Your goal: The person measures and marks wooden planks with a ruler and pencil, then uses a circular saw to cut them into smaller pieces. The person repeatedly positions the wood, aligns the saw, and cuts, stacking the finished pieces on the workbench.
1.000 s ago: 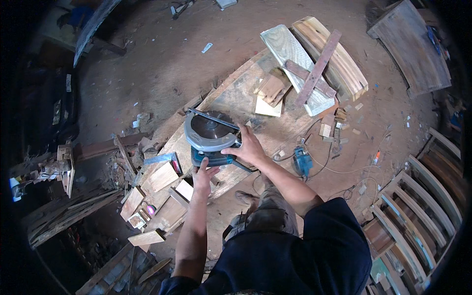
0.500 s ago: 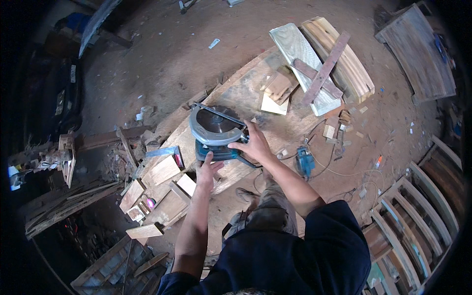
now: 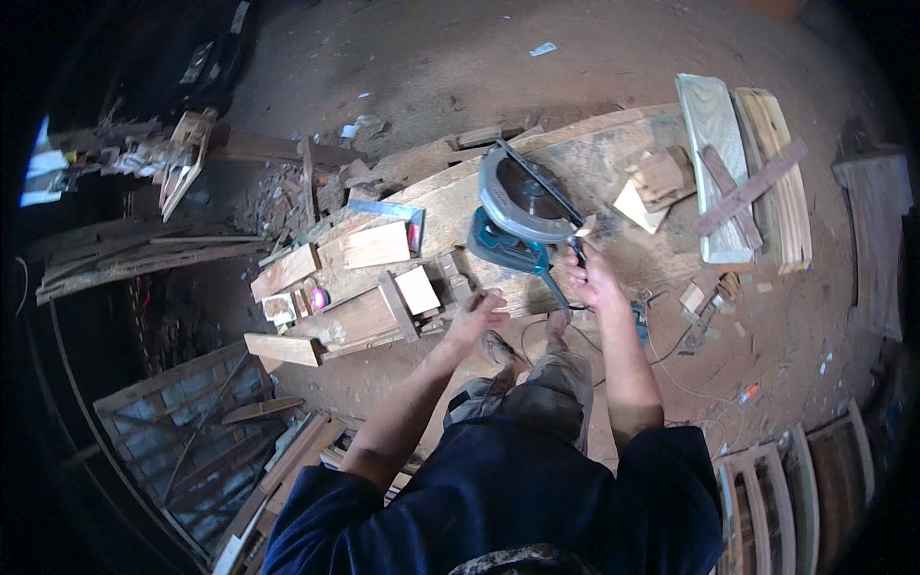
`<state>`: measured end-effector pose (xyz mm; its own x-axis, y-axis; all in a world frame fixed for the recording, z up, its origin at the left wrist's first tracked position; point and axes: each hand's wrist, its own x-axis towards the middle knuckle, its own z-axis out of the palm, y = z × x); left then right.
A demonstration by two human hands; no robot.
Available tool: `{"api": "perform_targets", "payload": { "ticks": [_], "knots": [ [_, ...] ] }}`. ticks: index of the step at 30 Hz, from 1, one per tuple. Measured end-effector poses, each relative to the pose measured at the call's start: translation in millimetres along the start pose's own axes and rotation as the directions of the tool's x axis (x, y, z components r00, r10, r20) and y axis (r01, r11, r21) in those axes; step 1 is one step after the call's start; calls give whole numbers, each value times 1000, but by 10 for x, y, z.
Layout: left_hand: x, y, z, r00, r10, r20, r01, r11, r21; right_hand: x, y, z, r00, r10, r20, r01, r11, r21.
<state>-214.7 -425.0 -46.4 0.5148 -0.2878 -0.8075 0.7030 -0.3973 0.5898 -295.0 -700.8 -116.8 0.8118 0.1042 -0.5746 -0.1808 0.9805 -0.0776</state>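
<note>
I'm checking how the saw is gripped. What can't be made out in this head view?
- Right hand: its fingers wrap something by the circular saw, but the hand hides the grip.
- Saw blade: its teeth are too small to see.
- Left hand: whether it presses the plank or just hovers is unclear.
- Cable on the floor: too thin to trace.

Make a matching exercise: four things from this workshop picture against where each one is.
Things:
1. circular saw
2. left hand
3. right hand
4. pink object

Places:
A. among wood blocks left of the person
B. on the saw's handle
C. on the long plank, blade side up
D. at the plank's near edge, off the saw

Pairs: 1-C, 2-D, 3-B, 4-A
</note>
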Motion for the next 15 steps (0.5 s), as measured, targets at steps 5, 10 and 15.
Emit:
{"api": "perform_targets", "payload": {
  "ticks": [5, 10, 15],
  "knots": [
    [-37, -651, -574, 901, 350, -258, -259, 909, 328, -212, 143, 479, 701, -706, -103, 132, 270, -954],
    [161, -899, -1769, 408, 585, -701, -58, 783, 619, -194, 204, 407, 583, -785, 209, 115, -175, -978],
    [575, -947, -2305, 533, 292, -794, -55, 949, 312, -110, 279, 432, 765, -491, -416, 190, 790, -583]
  ]
}}
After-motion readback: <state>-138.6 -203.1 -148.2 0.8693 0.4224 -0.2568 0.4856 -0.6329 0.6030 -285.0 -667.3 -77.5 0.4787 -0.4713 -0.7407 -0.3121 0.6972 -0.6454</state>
